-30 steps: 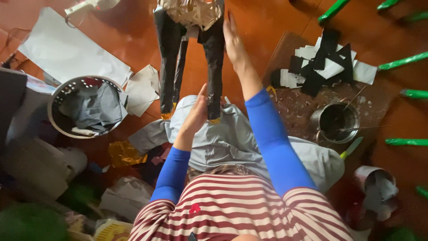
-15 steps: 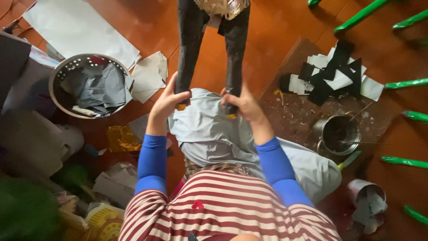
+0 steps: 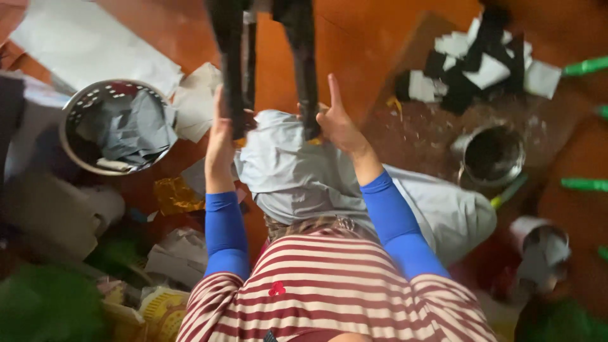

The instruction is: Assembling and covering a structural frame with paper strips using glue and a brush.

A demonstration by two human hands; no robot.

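Note:
A tall figure with two black paper-covered legs (image 3: 303, 69) stands on the orange floor in front of my knees. My left hand (image 3: 221, 130) rests flat against the left black leg (image 3: 229, 63), fingers pointing up. My right hand (image 3: 335, 123) presses the lower part of the right leg, index finger raised. Both arms wear blue sleeves under a red-and-white striped shirt. My grey trousers (image 3: 297, 177) lie under the legs' feet.
A perforated metal bowl (image 3: 76, 114) of grey paper scraps sits at left beside large white sheets (image 3: 82, 44). Black and white paper pieces (image 3: 475, 63) lie on a brown board at right, near a metal pot (image 3: 491, 155). Green sticks (image 3: 586, 66) line the right edge.
The view moved closer and the figure's upper body left the frame. My right hand came down from high on the right leg to its lower part; my left hand slid up the left leg.

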